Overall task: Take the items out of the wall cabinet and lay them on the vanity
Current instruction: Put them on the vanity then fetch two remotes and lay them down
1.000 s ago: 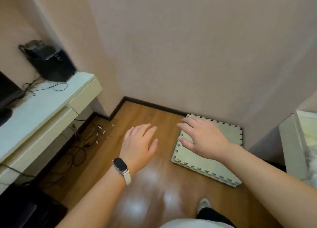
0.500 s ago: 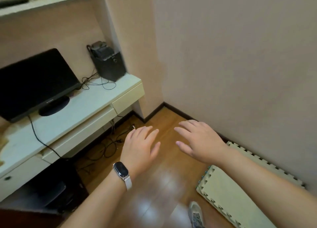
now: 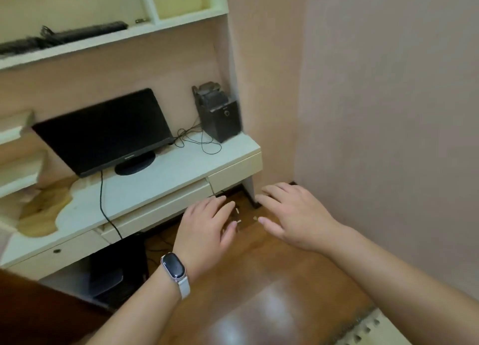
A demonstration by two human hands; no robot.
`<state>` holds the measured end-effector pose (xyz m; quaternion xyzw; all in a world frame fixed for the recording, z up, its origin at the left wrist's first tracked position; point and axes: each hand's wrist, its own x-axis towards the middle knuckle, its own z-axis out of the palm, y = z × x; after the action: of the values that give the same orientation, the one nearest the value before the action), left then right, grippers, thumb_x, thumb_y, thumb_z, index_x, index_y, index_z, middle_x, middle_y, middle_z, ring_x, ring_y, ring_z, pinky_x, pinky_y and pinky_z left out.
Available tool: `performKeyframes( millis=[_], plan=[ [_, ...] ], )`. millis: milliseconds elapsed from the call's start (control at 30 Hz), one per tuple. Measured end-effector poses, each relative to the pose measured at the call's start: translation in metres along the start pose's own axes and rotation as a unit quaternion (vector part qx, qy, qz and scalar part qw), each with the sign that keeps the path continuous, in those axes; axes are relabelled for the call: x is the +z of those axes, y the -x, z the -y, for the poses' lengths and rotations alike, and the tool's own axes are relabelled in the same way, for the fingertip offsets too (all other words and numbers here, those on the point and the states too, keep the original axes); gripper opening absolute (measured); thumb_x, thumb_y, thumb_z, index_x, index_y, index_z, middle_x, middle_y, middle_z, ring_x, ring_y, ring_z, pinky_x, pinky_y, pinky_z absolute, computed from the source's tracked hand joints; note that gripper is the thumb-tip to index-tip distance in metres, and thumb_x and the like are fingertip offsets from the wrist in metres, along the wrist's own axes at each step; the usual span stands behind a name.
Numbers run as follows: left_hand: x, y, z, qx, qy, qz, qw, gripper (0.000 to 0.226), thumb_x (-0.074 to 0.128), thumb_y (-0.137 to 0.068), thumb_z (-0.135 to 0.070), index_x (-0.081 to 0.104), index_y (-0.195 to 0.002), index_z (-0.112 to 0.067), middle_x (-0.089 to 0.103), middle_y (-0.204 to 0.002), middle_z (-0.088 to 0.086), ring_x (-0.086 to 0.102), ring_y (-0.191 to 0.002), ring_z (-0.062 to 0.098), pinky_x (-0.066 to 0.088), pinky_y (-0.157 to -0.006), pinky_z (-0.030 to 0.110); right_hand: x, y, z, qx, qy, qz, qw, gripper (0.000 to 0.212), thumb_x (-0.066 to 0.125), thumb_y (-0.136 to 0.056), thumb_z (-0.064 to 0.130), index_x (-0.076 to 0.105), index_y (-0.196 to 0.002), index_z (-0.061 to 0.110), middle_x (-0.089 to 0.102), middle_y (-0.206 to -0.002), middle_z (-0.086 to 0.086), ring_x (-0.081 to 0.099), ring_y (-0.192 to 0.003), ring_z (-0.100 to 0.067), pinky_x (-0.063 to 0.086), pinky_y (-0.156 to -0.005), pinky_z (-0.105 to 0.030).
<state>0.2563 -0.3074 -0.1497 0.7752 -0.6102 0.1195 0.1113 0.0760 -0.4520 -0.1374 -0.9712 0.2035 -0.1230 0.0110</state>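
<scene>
A pale wall shelf unit (image 3: 181,22) hangs at the top left, with a long black item (image 3: 85,32) and a small object (image 3: 140,20) lying on its shelf. Below it stands the white vanity desk (image 3: 166,178). My left hand (image 3: 207,225), with a smartwatch on the wrist, hovers palm down in front of the desk's right end. My right hand (image 3: 293,215) hovers palm down beside it, fingers spread. Both hands hold nothing.
On the desk stand a black monitor (image 3: 103,132) and a black speaker box (image 3: 220,114) with loose cables. A dark computer case (image 3: 111,274) sits under the desk. Pink walls close off the right. A foam mat (image 3: 373,329) lies at the bottom right on the wooden floor.
My view has swung left and upward from the floor corner to the desk and wall shelves. Both hands stay empty and outstretched in front of me.
</scene>
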Motion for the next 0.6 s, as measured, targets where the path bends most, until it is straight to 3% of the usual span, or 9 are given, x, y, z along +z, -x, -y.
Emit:
performKeyframes(
  millis=[167, 367, 600],
  plan=[
    [0.026, -0.034, 0.042, -0.023, 0.014, -0.01, 1.0, 0.041, 0.052, -0.088, -0.04, 0.063, -0.124, -0.021, 0.062, -0.124, 0.0, 0.057, -0.113, 0.023, 0.046, -0.095, 0.04, 0.016, -0.07, -0.009, -0.017, 0.004, 0.002, 1.0, 0.05, 0.04, -0.09, 0.051, 0.059, -0.125, 0.02, 0.061, -0.122, -0.002, 0.055, -0.112, -0.026, 0.047, -0.088, -0.04],
    [0.054, -0.108, 0.114, -0.009, 0.036, -0.042, 0.998, 0.038, 0.055, -0.087, -0.037, 0.063, -0.12, -0.02, 0.064, -0.12, -0.001, 0.058, -0.111, 0.021, 0.045, -0.095, 0.039, 0.036, -0.164, -0.021, -0.006, 0.029, 0.012, 0.999, 0.051, 0.038, -0.091, 0.053, 0.054, -0.129, 0.023, 0.057, -0.132, 0.0, 0.051, -0.119, -0.023, 0.046, -0.094, -0.039],
    [0.073, -0.193, 0.216, 0.004, 0.048, -0.056, 0.997, 0.041, 0.05, -0.089, -0.042, 0.063, -0.123, -0.024, 0.062, -0.126, -0.002, 0.056, -0.116, 0.021, 0.044, -0.099, 0.039, 0.046, -0.292, -0.029, -0.012, 0.062, -0.022, 0.998, 0.047, 0.045, -0.09, 0.051, 0.059, -0.124, 0.021, 0.06, -0.127, -0.004, 0.056, -0.115, -0.026, 0.047, -0.09, -0.038]
  ],
)
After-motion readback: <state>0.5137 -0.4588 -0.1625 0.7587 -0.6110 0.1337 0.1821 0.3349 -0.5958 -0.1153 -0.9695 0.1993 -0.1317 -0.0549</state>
